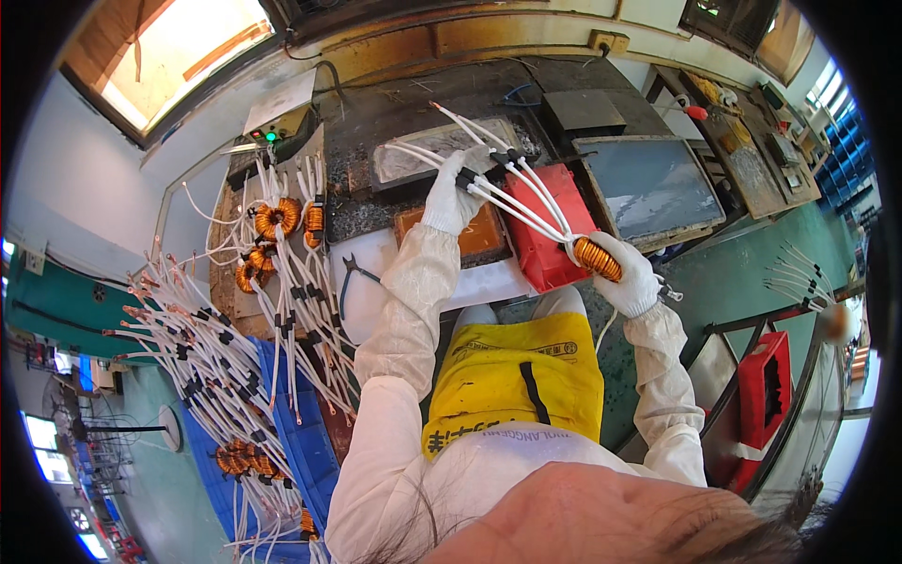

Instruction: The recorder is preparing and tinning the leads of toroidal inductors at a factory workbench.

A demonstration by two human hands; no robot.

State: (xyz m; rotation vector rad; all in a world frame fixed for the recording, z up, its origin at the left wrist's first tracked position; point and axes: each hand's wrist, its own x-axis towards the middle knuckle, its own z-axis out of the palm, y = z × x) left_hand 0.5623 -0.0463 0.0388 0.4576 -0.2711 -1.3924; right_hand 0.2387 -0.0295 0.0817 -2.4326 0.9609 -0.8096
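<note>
My gloved right hand (628,278) grips a copper-wound toroidal coil (598,259), its fingers partly hidden behind the winding. White sleeved leads (522,209) run from the coil up to my gloved left hand (453,195), which is closed around some of them near a black sleeve. Other leads of the same coil fan out to the right of that hand, with another black sleeve (507,156) on them. The lead ends reach over a rectangular pot of silvery, solder-like material (404,165); whether any tip touches its surface I cannot tell.
Below the pot sits a tray of orange-brown liquid (481,237), beside a red bin (543,267). Cutting pliers (349,273) lie at left. More coils (276,220) and a blue crate (299,414) with bundled leads stand farther left. At right is a grey-surfaced tray (648,188).
</note>
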